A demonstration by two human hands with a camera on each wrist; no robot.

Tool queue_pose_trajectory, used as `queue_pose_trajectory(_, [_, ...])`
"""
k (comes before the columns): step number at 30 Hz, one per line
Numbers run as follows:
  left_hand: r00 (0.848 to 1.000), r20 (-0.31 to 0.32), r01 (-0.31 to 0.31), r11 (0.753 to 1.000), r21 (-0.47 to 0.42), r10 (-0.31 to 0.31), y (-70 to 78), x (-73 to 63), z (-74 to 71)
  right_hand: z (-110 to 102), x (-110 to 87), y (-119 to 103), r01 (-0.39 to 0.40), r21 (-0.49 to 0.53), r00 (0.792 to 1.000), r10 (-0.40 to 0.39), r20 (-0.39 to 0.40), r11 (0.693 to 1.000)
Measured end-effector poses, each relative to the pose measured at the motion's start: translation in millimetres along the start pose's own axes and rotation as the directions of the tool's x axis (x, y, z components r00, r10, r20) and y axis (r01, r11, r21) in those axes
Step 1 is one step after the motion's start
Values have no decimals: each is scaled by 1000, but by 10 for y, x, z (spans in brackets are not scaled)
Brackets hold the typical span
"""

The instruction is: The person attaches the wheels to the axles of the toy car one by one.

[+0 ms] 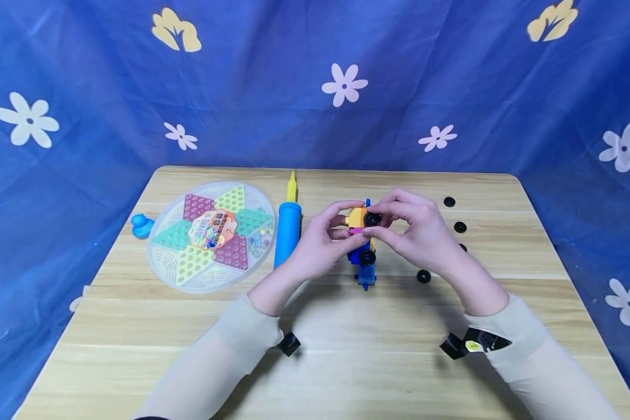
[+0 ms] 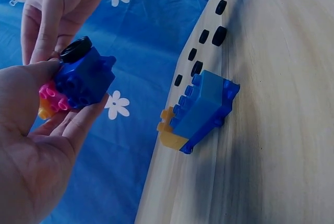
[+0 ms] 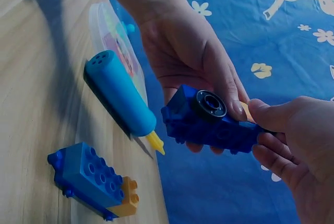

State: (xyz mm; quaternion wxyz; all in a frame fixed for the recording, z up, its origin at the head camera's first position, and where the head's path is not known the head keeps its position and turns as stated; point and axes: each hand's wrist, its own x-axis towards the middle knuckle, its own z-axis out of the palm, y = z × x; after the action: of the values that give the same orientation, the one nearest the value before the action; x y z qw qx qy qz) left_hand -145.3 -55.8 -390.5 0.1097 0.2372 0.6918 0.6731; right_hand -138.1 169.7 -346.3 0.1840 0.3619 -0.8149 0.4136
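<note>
at the near edge of what i see from here, two pale sleeves (image 1: 217, 347) reach in over the wooden table (image 1: 378, 367), a small black camera (image 1: 290, 344) strapped at each wrist. just ahead, a second blue brick build (image 2: 209, 98) rests on the tabletop, an orange brick at one end. above it i have the block vehicle (image 3: 209, 130), held up off the table between the two hands, its blue, pink and orange bricks showing. the left hand (image 1: 322, 236) is clamped around its body, thumb on one side and fingers on the other. the right hand (image 1: 417, 230) has thumb and fingertips together, pinching a black wheel (image 1: 371, 219) at the orange end; another wheel (image 1: 367, 257) sits on the blue part. off to the right i make out loose black tires (image 1: 460, 227) scattered on the wood, one partly hidden by the right arm. to the left lie a blue cylinder (image 1: 287, 230) with a yellow nozzle (image 1: 291, 188), a round star-patterned game board (image 1: 189, 265) and a small blue duck-like toy (image 1: 142, 226). behind everything hangs blue cloth (image 1: 273, 76) printed with flowers.
</note>
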Motion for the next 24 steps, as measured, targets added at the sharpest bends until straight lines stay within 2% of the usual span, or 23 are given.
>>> queue_pose_trajectory(7, [1000,-18,-20,998,60,22,-8,-4,13,50,-22,29,-13,-16,999,13,-51,1000])
queue_pose_trajectory(13, [1000,-23,-4,998,58,5,4,-11,20,75,-22,20,-9,-1,997,9,-75,1000])
queue_pose_trajectory(17, [1000,-21,14,998,58,-13,9,-29,23,100,-34,8,-54,34,995,57,-81,998])
queue_pose_trajectory(24, [1000,-5,-20,998,53,20,13,-35,23,137,-39,13,-119,120,985,132,-112,986])
